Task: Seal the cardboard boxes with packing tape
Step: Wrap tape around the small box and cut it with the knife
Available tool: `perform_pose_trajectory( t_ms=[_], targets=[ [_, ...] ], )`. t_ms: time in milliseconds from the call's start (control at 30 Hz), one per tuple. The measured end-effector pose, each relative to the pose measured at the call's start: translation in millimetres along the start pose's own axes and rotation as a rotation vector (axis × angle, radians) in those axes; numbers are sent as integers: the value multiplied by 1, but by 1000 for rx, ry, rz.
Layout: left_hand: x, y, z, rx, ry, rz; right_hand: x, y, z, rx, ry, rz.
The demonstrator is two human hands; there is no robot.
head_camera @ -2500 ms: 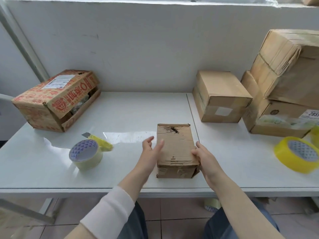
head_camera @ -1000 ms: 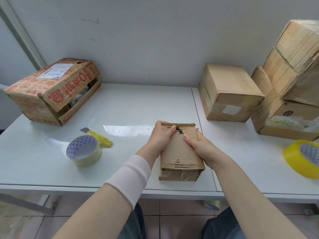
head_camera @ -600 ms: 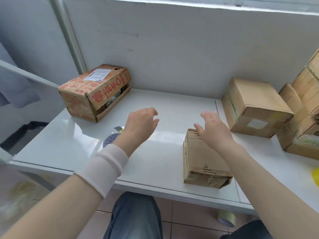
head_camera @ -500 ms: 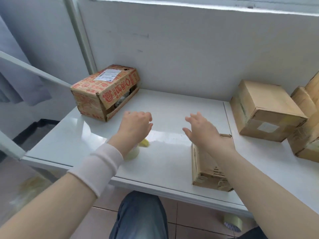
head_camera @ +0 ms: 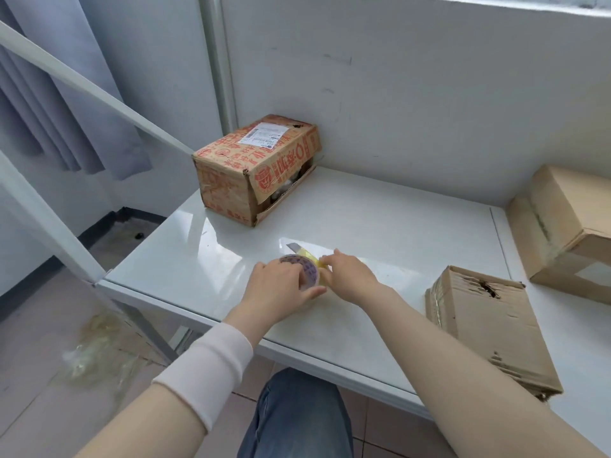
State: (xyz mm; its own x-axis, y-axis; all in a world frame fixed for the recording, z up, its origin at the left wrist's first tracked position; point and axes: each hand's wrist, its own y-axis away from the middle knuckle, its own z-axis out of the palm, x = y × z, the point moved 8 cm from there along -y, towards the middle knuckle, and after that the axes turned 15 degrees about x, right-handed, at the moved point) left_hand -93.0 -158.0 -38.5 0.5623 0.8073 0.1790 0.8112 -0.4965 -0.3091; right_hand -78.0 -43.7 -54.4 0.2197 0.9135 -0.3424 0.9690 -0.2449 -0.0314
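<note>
left hand point(head_camera: 281, 287) curls round tape roll point(head_camera: 303, 270) near table point(head_camera: 380, 226) front edge | right hand point(head_camera: 350, 276) pinches its yellow rim | worn box point(head_camera: 489, 322) front-right | red-printed box point(head_camera: 258, 173) back-left corner, white label point(head_camera: 264, 135) unreadable

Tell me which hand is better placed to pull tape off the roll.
Right. The left hand grips the tape roll, steadying it; the right hand touches the roll's right edge with its fingertips.
</note>
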Motion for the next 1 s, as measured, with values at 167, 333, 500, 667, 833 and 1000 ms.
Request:
perform_pose_trajectory(
  t_ms=[167, 333, 500, 667, 833, 1000],
  targets=[
    [-14, 18, -12, 156, 394, -110, 5, -2, -2, 79, -447, 232],
    [-18, 33, -14, 139, 943, -370, -7, 12, -9, -55, -832, 301],
    [-4, 37, -13, 232, 1170, -551, 12, 29, -45, 118, -921, 404],
    [33, 35, -8, 175, 1202, -604, 27, 53, -72, 252, -906, 398],
    [63, 28, -7, 135, 1157, -543, 44, 71, -82, 291, -850, 408],
    [86, 30, 2, -50, 1286, -591, 55, 85, -81, 349, -831, 432]
  ],
)
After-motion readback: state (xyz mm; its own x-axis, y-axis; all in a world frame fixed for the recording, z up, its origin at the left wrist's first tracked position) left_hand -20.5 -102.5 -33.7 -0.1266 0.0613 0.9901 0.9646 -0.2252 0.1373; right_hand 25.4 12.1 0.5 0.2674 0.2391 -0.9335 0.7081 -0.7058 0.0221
